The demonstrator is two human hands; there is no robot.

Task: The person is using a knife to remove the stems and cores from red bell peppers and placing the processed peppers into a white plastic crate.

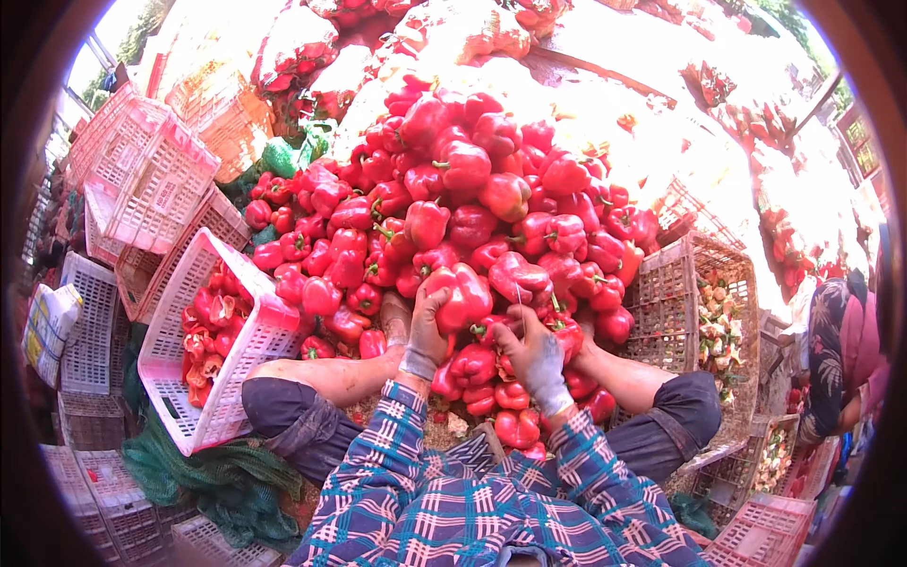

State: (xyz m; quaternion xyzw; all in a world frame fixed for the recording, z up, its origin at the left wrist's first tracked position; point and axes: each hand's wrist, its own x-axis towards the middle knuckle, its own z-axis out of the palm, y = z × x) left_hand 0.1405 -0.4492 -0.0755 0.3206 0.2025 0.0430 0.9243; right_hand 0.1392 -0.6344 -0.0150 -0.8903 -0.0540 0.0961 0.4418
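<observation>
A: What are the hands doing?

B: Sorting, it looks like. The left hand (425, 331) has its fingers (436, 300) closed round 1 large red pepper (461, 295), lifted just above the pile of peppers (472, 189). The right hand (536, 357) rests half curled on the peppers beside it; I cannot tell if it grips any.

A: And next?

B: Probably a swing left of the fingers, to the tilted pink crate (248, 352), keeping the grip firm.
</observation>
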